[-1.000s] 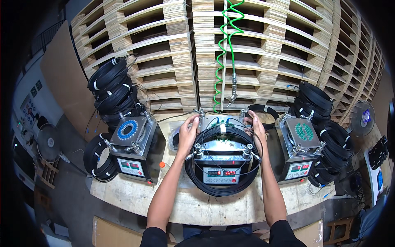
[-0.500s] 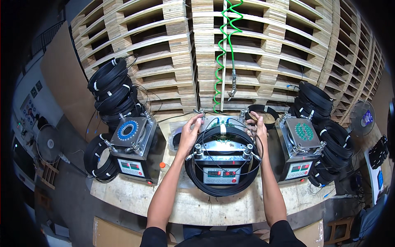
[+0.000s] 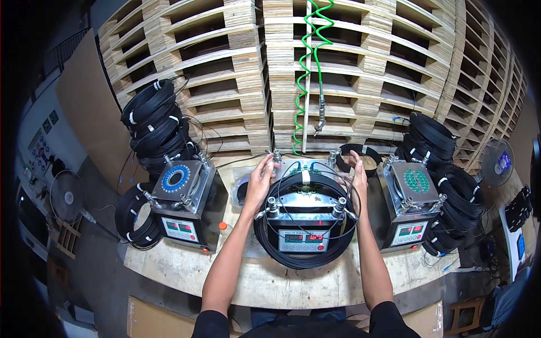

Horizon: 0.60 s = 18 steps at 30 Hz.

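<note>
A coil of thin black cable [image 3: 304,260] lies looped around the posts of a grey metal machine [image 3: 304,209] with a red digital display, right in front of me on the wooden bench. My left hand [image 3: 260,181] is at the coil's far left side, fingers apart and reaching toward the rear left post [image 3: 276,156]. My right hand [image 3: 357,176] mirrors it at the far right side by the rear right post [image 3: 332,156], fingers spread. Neither hand visibly closes around anything. A white tie [image 3: 306,177] binds the coil at the back.
Two similar machines flank the middle one, left [image 3: 181,204] with a blue ring and right [image 3: 412,204] with green sockets. Stacks of black cable coils stand at left [image 3: 158,127] and right [image 3: 445,169]. A green spiral hose [image 3: 307,73] hangs over stacked wooden pallets [image 3: 225,84]. Fans [image 3: 66,198] stand aside.
Both hands have shifted slightly away from me along the coil's far edge toward the rear posts, fingers opening out. The coil and machines stay put.
</note>
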Each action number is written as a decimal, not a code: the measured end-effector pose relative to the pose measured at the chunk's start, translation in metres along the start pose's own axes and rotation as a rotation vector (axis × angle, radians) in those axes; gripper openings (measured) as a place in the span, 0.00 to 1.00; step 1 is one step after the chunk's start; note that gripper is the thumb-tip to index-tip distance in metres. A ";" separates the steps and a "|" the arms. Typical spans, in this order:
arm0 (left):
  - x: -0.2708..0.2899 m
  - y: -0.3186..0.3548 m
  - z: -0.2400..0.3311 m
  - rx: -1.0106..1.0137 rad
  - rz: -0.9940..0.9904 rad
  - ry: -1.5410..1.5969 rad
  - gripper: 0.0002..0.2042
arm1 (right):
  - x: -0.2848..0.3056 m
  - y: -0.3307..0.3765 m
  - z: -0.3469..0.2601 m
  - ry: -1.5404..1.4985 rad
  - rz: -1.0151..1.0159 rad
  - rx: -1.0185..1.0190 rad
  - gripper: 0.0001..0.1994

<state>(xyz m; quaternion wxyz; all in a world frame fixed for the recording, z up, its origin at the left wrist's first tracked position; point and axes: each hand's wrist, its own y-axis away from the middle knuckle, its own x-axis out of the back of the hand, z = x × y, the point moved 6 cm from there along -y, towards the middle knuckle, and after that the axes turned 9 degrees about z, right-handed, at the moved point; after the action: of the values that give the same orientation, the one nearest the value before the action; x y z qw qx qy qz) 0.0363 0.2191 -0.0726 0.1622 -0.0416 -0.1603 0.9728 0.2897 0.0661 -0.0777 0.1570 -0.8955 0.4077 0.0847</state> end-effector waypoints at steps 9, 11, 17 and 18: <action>0.001 0.003 0.000 0.046 0.045 0.011 0.23 | -0.001 0.000 0.003 0.097 -0.077 -0.068 0.34; 0.003 0.001 -0.004 0.037 0.059 0.019 0.22 | -0.002 -0.001 0.004 0.102 -0.121 -0.064 0.34; 0.008 -0.001 -0.006 0.044 0.103 0.040 0.22 | -0.004 -0.001 0.005 0.052 -0.081 -0.076 0.33; 0.005 -0.001 -0.005 0.021 0.069 0.023 0.23 | -0.004 -0.001 0.006 0.052 -0.081 -0.075 0.33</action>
<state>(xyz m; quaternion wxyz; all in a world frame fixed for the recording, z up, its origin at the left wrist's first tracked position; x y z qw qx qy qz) 0.0324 0.2228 -0.0768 0.1309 -0.0567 -0.1466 0.9788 0.2876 0.0716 -0.0818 0.1157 -0.9184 0.3717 0.0701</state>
